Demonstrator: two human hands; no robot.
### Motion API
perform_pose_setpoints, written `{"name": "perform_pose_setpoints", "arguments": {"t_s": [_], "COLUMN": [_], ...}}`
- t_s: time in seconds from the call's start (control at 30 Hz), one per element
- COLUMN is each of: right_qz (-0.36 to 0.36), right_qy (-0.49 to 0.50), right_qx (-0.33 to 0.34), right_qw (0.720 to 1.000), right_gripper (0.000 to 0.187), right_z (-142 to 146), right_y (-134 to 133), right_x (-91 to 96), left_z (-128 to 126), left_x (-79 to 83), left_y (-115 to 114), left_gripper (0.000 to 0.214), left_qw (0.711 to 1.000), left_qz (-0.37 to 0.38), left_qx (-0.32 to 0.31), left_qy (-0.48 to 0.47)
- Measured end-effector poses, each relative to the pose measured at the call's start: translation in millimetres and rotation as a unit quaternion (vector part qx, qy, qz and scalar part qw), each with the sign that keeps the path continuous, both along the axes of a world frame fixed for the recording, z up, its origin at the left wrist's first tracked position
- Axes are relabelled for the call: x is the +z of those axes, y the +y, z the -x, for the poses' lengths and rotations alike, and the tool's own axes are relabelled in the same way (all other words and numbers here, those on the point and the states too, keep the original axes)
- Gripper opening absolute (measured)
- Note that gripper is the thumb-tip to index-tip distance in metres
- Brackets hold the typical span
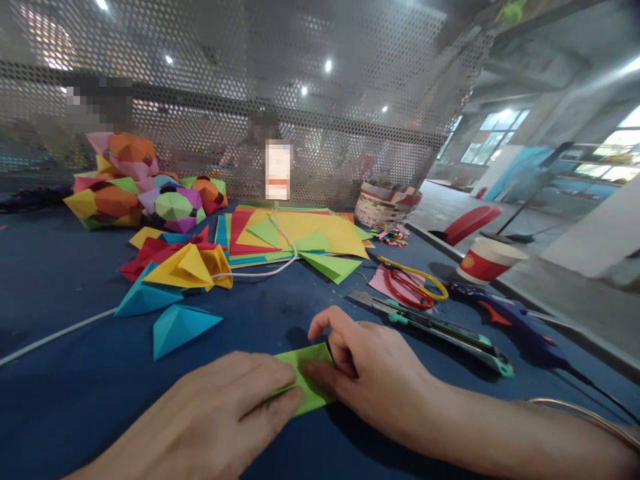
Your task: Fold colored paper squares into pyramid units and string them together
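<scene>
A folded green paper [305, 373] lies on the blue table [65, 380] close to me. My left hand [225, 413] presses on its left part with fingers held together and flat. My right hand [370, 373] rests on its right part, fingers curled and the thumb pinching the paper's edge. Much of the sheet is hidden under both hands.
Folded paper pieces in yellow, red and blue [175, 280] lie to the left, a stack of coloured sheets [295, 233] behind. Scissors [413, 283], a utility knife [435, 330], a glue gun [505, 320] and a paper cup [487, 260] sit right. Paper balls [145, 193] and a perforated screen [280, 87] stand at the back.
</scene>
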State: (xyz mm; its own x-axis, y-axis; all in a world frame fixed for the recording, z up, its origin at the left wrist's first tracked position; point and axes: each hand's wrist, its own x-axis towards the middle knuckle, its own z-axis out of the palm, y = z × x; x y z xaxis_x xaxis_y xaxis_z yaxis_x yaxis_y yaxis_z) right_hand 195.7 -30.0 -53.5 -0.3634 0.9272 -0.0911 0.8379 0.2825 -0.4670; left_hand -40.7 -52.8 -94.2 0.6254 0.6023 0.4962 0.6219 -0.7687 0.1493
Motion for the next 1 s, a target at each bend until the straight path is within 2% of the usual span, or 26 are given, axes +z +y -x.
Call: {"name": "perform_pose_setpoints", "arguments": {"t_s": [0.1, 0.2, 0.3, 0.5, 0.67, 0.83, 1.0], "right_qz": [-0.011, -0.017, -0.022, -0.027, -0.031, -0.033, -0.033], "right_qy": [0.013, 0.012, 0.01, 0.004, 0.002, 0.006, -0.002], "right_qx": [0.011, 0.017, 0.021, 0.024, 0.027, 0.028, 0.032], "right_qw": [1.0, 1.0, 0.999, 0.999, 0.999, 0.999, 0.999], "right_gripper": [0.023, 0.018, 0.015, 0.015, 0.015, 0.014, 0.015], "right_z": [-1.1, -2.0, -2.1, -2.6, -3.5, -3.2, -3.3], "right_y": [0.8, 0.3, -1.0, -1.9, -0.6, -0.7, -0.9], "right_x": [-0.5, -0.4, 0.0, -1.3, -2.5, -2.9, -2.4], "left_z": [2.1, 5.4, 7.0, 7.3, 4.1, 2.3, 4.5], "left_x": [-6.0, -14.6, -22.1, -28.9, -28.0, -25.2, -30.3], "left_y": [-5.6, -9.6, -10.5, -12.8, -13.4, -11.1, -13.1], "left_gripper": [0.045, 0.054, 0.051, 0.053, 0.054, 0.055, 0.057], "left_qw": [0.997, 0.993, 0.987, 0.986, 0.988, 0.983, 0.987], "left_qz": [-0.049, -0.108, -0.149, -0.156, -0.151, -0.167, -0.155], "left_qx": [-0.058, -0.04, -0.04, -0.028, -0.008, -0.022, -0.013], "left_qy": [0.031, 0.032, 0.032, 0.058, 0.044, 0.067, 0.052]}}
